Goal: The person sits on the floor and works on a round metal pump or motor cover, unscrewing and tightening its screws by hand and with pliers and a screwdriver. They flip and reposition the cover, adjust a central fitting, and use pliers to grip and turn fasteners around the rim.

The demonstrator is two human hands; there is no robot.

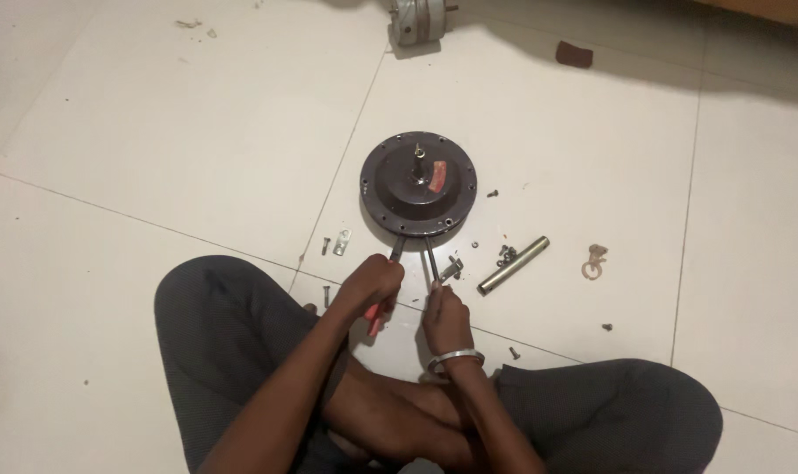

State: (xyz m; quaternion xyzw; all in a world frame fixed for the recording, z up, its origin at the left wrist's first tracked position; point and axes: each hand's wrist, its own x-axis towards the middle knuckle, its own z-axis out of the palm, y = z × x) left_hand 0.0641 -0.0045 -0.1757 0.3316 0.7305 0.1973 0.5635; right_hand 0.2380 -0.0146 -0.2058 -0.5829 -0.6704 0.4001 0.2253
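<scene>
From the head camera, the left hand is clamped on a red-handled screwdriver and the right hand is closed round a second metal tool, both tips set under the near rim of the dark round motor housing, which lies flat on the tiled floor just ahead of the crossed legs. Prying seems best done evenly, both tools levering together so the cover lifts without tilting. The housing's shaft points straight up; the tools' long axes run from the hands away toward the housing, nearly parallel.
</scene>
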